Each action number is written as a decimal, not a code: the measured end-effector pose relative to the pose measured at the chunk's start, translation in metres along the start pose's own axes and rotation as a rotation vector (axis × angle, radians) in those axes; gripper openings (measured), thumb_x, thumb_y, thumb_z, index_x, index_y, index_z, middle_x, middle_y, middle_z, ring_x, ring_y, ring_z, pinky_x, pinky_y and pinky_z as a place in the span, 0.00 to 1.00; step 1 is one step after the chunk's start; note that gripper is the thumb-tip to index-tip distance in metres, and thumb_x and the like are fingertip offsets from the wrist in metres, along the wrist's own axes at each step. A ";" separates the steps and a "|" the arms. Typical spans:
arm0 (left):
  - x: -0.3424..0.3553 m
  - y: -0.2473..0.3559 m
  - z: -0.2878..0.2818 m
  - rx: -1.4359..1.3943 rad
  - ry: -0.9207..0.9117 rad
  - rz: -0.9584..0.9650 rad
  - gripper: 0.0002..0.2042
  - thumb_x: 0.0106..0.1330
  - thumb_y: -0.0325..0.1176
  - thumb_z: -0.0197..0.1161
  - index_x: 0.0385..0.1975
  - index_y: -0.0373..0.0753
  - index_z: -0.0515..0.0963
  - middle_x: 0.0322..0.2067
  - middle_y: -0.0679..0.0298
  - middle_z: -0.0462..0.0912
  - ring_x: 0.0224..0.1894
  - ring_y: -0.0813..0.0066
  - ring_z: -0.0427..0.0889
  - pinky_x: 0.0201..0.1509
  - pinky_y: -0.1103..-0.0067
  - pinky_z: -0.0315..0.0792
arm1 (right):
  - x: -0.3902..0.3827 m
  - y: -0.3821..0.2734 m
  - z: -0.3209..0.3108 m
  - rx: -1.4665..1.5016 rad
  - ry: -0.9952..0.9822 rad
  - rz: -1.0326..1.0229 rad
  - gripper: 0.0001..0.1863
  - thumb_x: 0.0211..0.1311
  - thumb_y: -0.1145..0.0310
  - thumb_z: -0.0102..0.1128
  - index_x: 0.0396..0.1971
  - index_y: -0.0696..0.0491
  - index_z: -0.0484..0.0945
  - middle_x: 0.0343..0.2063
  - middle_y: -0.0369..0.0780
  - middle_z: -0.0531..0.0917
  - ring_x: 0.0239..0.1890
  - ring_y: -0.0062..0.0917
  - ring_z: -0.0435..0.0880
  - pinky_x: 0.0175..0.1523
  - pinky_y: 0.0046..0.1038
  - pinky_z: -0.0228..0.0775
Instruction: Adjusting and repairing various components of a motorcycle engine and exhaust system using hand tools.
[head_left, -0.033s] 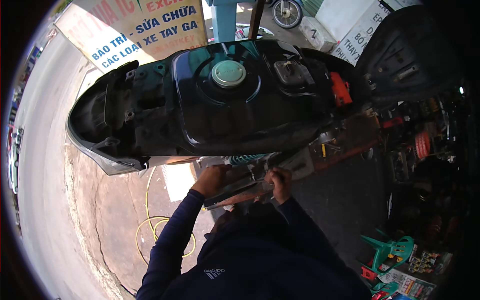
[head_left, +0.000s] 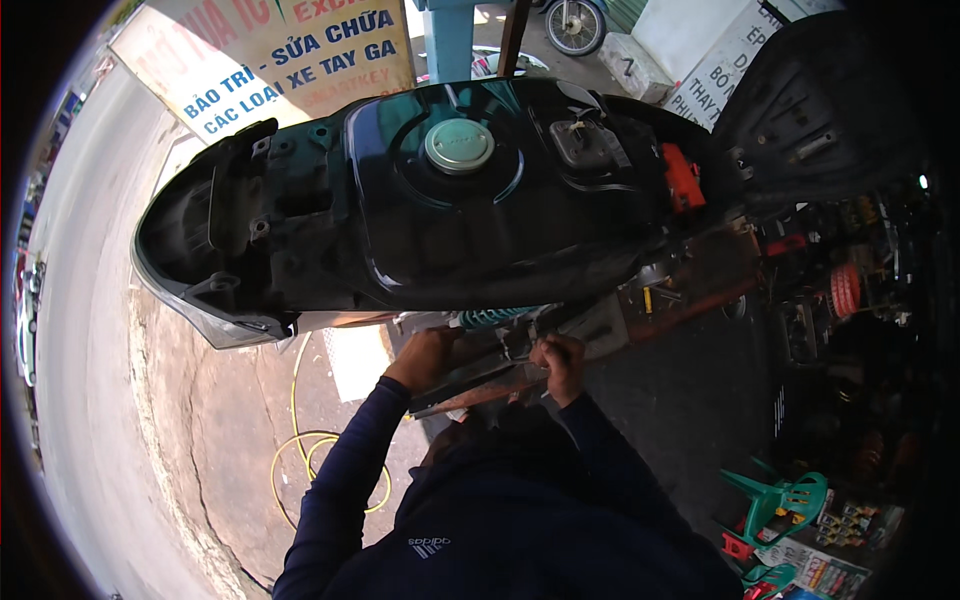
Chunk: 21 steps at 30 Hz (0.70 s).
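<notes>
The left hand (head_left: 425, 357) closes its grip around a dark, rust-tinged metal part (head_left: 480, 378) under the scooter body (head_left: 420, 210), its long axis running from that grip rightward to the right hand (head_left: 558, 362). The right grip is pinched narrow at the part's upper end, holding something too small to tell, with a teal spring (head_left: 495, 317) just above both grips.

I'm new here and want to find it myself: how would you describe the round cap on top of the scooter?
Start at the big black scooter body lying across the middle, seat flipped open. On its glossy top panel sits the round cap, in a shallow circular recess. It is pale grey-green, the only light disc there; the orange-red part to its right is blocky, not round.
</notes>
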<state>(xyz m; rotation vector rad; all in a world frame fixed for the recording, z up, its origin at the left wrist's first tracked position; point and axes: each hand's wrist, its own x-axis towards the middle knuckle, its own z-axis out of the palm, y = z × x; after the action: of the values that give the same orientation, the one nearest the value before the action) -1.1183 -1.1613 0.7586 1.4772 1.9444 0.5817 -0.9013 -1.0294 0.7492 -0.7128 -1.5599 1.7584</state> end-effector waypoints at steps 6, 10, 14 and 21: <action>0.003 -0.015 0.003 0.083 0.049 0.063 0.18 0.57 0.25 0.51 0.49 0.38 0.76 0.42 0.46 0.77 0.43 0.49 0.78 0.47 0.66 0.72 | 0.003 0.009 -0.009 0.199 0.003 0.013 0.18 0.59 0.64 0.47 0.11 0.54 0.60 0.10 0.34 0.62 0.14 0.18 0.60 0.24 0.25 0.52; 0.002 -0.020 0.007 0.117 0.005 0.084 0.19 0.57 0.25 0.50 0.50 0.40 0.75 0.42 0.47 0.77 0.42 0.51 0.79 0.47 0.67 0.73 | 0.007 0.012 -0.016 0.721 0.183 0.150 0.20 0.58 0.66 0.46 0.11 0.47 0.50 0.09 0.33 0.52 0.14 0.18 0.49 0.25 0.26 0.48; -0.004 -0.018 0.011 0.101 0.003 0.030 0.20 0.55 0.26 0.54 0.49 0.38 0.75 0.42 0.49 0.78 0.43 0.51 0.79 0.49 0.68 0.72 | 0.000 0.010 -0.011 0.688 0.267 0.157 0.20 0.58 0.65 0.46 0.10 0.48 0.52 0.09 0.33 0.53 0.13 0.18 0.51 0.24 0.26 0.49; -0.011 -0.016 0.014 0.037 0.054 0.012 0.22 0.54 0.26 0.55 0.53 0.40 0.73 0.42 0.48 0.78 0.42 0.50 0.79 0.47 0.66 0.72 | 0.002 0.014 -0.027 0.878 0.509 0.264 0.19 0.61 0.63 0.43 0.10 0.46 0.56 0.09 0.31 0.56 0.11 0.17 0.53 0.22 0.24 0.48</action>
<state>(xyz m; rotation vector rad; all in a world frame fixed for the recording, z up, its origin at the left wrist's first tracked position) -1.1173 -1.1766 0.7397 1.5118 1.9987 0.5990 -0.8837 -1.0116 0.7315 -0.8226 -0.2927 1.9891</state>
